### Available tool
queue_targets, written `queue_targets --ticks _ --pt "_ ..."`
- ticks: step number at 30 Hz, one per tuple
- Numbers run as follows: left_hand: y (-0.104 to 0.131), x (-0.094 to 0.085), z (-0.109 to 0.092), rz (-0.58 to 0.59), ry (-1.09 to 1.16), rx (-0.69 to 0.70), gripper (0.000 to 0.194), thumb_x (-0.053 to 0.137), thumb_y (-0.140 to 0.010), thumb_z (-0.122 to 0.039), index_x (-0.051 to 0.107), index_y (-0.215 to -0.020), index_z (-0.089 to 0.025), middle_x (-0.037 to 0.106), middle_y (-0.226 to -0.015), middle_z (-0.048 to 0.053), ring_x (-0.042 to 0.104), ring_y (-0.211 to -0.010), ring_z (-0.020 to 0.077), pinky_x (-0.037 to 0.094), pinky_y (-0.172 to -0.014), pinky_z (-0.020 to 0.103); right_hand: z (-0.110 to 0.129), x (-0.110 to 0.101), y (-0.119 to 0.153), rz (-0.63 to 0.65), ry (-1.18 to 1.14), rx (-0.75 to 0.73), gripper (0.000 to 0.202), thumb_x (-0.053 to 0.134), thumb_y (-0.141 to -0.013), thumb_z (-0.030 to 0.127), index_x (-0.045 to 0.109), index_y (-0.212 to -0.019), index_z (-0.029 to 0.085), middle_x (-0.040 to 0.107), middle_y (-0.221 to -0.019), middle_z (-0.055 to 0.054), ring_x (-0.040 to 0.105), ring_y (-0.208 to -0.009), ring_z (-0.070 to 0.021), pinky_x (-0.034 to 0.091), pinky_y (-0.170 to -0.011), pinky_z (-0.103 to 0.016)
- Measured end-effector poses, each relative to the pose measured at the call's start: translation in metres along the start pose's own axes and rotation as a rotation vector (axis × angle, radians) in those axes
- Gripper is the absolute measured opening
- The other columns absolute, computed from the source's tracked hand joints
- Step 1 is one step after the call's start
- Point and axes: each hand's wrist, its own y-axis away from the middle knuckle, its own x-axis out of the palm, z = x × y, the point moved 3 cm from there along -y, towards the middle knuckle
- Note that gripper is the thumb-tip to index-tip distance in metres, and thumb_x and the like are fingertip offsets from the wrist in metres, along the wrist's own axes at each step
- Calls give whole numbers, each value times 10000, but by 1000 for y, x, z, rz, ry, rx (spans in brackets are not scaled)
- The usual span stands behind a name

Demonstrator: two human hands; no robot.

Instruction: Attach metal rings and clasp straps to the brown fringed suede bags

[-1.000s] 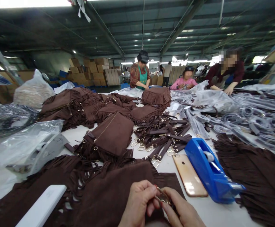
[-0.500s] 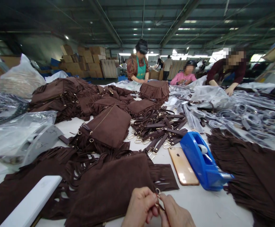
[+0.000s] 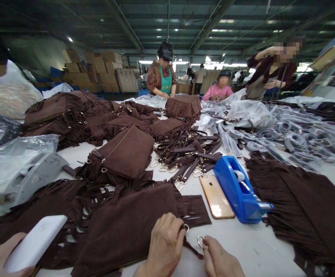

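Note:
My left hand [image 3: 165,242] is closed on the corner of a dark brown fringed suede bag [image 3: 129,227], beside a small metal ring [image 3: 186,227]. In my right hand [image 3: 222,257], thumb and fingers pinch a gold-coloured metal clasp [image 3: 200,241], its oval loop poking up. Between the two hands a thin brown strap [image 3: 193,249] hangs down; whether it joins the clasp is hidden. The clasp and the bag's ring are apart. Right of the bag, a gold phone [image 3: 217,197] lies beside a blue tape dispenser [image 3: 240,190].
At lower left another person's hand [image 3: 0,256] holds a white slab-like object [image 3: 40,238]. Brown straps with hooks [image 3: 190,152] lie in a pile ahead. More fringed bags [image 3: 125,152] and plastic-wrapped coils [image 3: 294,134] cover the table. Co-workers [image 3: 163,77] stand or sit beyond.
My hands, formerly together at the bag's ring, have moved apart, the right drawing away with the clasp. Another person's hand has come onto the white object. The far-right co-worker has straightened up.

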Motion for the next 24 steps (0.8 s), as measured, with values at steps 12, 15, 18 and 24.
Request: queue_targets --ticks 12,15,18,24 --pt "-9 30 -10 -27 -481 61 154 485 -679 -31 566 -660 -161 581 -735 73 548 -711 251 474 -614 386 0 12 -30 27 185 -19 324 105 -929 203 428 -913 173 572 -624 -7 605 -489 -146 406 -403 -233" --pt "-5 29 -7 -132 -480 235 174 456 -708 -24 526 -642 -169 545 -660 50 514 -614 219 470 -552 351 1 12 -35 14 195 -55 285 140 -903 152 423 -884 176 534 -598 6 580 -460 -147 381 -400 -239" --pt "0 26 -1 -167 -399 316 176 420 -761 -49 497 -664 -175 521 -657 37 491 -602 194 462 -548 325 5 15 -41 49 170 -91 216 201 -870 116 403 -852 191 506 -605 10 562 -474 -142 370 -420 -232" --pt "1 26 7 -202 -301 308 150 392 -777 -82 488 -717 -179 512 -682 29 476 -626 191 451 -557 322 10 23 -48 135 194 -154 169 295 -807 74 393 -893 181 504 -666 -8 532 -535 -160 363 -474 -248"
